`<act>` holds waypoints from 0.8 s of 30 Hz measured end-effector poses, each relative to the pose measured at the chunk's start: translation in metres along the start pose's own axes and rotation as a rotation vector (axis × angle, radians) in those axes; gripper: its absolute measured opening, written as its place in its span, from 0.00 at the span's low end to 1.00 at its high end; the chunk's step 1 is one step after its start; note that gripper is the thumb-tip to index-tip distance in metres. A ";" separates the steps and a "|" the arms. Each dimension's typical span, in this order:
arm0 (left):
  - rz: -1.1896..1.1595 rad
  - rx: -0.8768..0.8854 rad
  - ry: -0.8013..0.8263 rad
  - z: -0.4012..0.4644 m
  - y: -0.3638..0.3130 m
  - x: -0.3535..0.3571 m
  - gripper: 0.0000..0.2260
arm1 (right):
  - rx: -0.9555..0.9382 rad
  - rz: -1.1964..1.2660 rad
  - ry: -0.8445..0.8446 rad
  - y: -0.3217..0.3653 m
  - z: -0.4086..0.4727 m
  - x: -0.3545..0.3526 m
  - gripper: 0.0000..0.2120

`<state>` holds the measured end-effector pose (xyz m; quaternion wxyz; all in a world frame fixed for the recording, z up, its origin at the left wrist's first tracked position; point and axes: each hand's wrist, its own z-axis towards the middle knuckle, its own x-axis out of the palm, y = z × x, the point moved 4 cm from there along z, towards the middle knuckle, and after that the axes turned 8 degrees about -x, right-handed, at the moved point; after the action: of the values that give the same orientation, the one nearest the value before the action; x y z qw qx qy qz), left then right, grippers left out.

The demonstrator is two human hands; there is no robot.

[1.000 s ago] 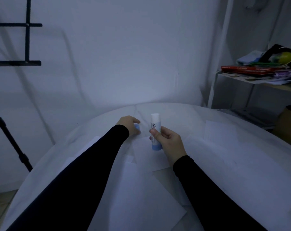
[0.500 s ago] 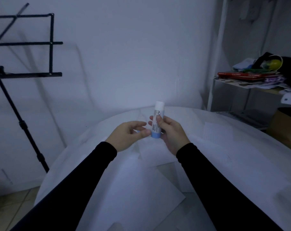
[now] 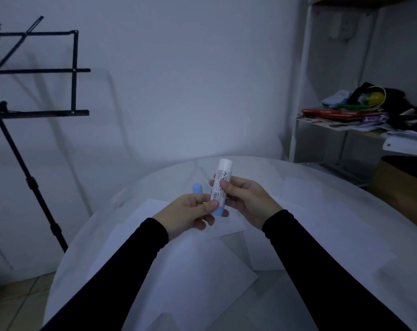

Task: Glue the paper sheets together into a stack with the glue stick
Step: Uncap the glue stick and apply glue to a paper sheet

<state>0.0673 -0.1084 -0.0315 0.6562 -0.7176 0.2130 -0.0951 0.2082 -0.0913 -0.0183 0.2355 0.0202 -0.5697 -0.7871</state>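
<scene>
- Since a second ago both hands have lifted the glue stick (image 3: pixel 221 186) off the table (image 3: pixel 360 211), above its far edge.
- Right hand (image 3: pixel 248 200) grips its white barrel; left hand (image 3: pixel 190 212) pinches its blue base.
- Blue cap (image 3: pixel 197 188) stands behind the left hand.
- Paper sheets (image 3: pixel 197 273) lie scattered below.

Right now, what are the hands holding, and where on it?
Both hold the glue stick. The right hand grips the labelled barrel around its middle; the left hand pinches the blue base end. The blue cap stands on the table behind, unheld.
</scene>
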 end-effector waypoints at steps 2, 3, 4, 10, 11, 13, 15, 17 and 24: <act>-0.060 -0.010 0.047 0.001 0.002 0.003 0.14 | -0.010 -0.006 0.017 0.004 0.000 -0.002 0.07; -0.082 -0.015 0.062 0.002 0.003 0.003 0.14 | -0.011 -0.013 0.032 0.005 -0.001 -0.002 0.07; -0.096 -0.025 0.066 0.003 0.003 0.003 0.14 | -0.012 -0.018 0.048 0.007 -0.001 -0.002 0.07; -0.077 -0.078 0.031 0.004 0.006 0.004 0.09 | 0.031 -0.087 0.071 0.006 -0.002 -0.005 0.09; -0.069 -0.099 0.008 0.006 0.008 0.003 0.08 | 0.033 -0.150 0.060 0.006 -0.002 -0.006 0.08; -0.051 -0.147 -0.062 0.008 0.010 0.001 0.06 | 0.023 -0.292 -0.003 0.006 -0.002 -0.007 0.06; -0.038 -0.164 -0.122 0.010 0.011 0.000 0.10 | -0.007 -0.344 -0.072 0.005 -0.001 -0.009 0.06; -0.040 -0.157 -0.126 0.009 0.010 0.000 0.12 | -0.019 -0.346 -0.081 0.006 -0.001 -0.009 0.08; -0.137 -0.158 0.143 -0.001 0.007 0.004 0.11 | -0.029 -0.231 0.107 0.012 -0.003 -0.004 0.07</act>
<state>0.0690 -0.1113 -0.0383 0.5728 -0.7712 0.2167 -0.1737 0.2164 -0.0950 -0.0091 0.1737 0.1242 -0.5388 -0.8149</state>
